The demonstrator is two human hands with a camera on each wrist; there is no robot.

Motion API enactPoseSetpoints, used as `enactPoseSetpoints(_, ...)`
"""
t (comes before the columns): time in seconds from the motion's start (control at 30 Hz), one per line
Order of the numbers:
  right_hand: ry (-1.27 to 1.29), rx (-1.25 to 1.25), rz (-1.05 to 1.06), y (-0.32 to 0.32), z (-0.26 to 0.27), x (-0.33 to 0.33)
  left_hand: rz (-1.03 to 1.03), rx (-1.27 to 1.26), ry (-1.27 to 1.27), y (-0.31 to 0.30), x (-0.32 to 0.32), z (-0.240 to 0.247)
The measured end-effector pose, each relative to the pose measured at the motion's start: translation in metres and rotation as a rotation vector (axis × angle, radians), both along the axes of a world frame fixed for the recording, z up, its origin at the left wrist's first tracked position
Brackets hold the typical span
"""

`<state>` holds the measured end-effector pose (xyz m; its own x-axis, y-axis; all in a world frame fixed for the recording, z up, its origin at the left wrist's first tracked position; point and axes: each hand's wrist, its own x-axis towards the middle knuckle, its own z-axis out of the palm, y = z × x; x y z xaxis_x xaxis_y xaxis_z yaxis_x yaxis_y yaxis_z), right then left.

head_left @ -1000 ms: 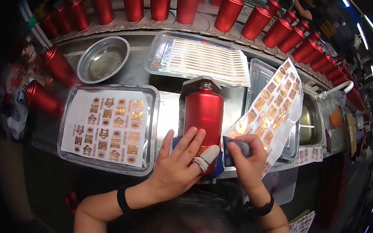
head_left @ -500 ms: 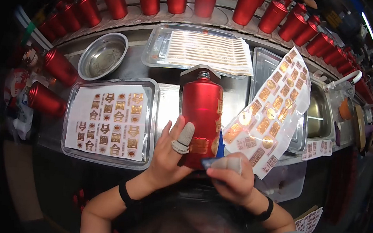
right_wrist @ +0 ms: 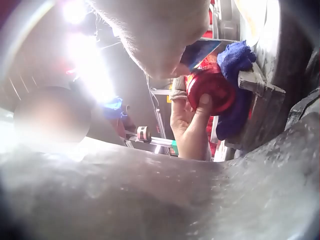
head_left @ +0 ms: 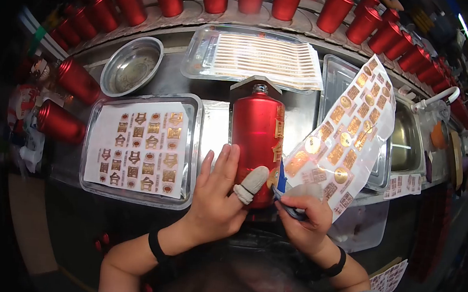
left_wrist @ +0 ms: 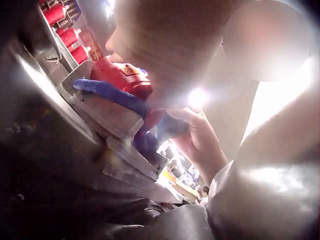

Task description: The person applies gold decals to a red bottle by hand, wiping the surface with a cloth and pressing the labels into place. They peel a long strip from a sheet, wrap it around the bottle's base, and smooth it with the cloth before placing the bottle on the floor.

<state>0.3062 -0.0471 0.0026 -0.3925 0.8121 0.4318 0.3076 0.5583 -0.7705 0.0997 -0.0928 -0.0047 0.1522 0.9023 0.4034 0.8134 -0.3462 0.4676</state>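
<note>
2 hands: left hand (head_left: 215,197) rests straight-fingered on the red bottle (head_left: 255,131), right hand (head_left: 305,222) pinches a blue scraper (head_left: 280,186).

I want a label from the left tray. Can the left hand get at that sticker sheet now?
Probably yes: the left hand holds the red bottle right beside the tray, and the sticker sheet lies uncovered, nothing between. It would have to let go first.

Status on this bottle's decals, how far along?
Done: gold characters sit on the red bottle, right side. In hand: left hand presses the bottle, right hand pinches a blue card against its lower edge. Left: its upper face looks bare, so probably more decals.
</note>
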Motion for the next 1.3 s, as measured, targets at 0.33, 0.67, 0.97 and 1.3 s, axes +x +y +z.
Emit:
enactPoseSetpoints(0.33, 0.030, -0.084, -0.052, -0.008, -0.007, 0.003, 0.066, 0.082, -0.112, -0.027, -0.001, -0.024)
enactPoseSetpoints(0.67, -0.011, -0.031, -0.073, -0.010, -0.003, 0.002, 0.043, 0.047, 0.047, -0.014, 0.012, 0.001)
enactPoseSetpoints(0.97, -0.113, 0.282, 0.140, -0.003, 0.010, -0.006, 0.049, -0.027, -0.193, -0.032, 0.000, -0.017)
enactPoseSetpoints(1.3, -0.103, 0.277, 0.320, -0.004, 0.021, -0.008, 0.017, -0.048, -0.175, -0.036, -0.007, -0.023)
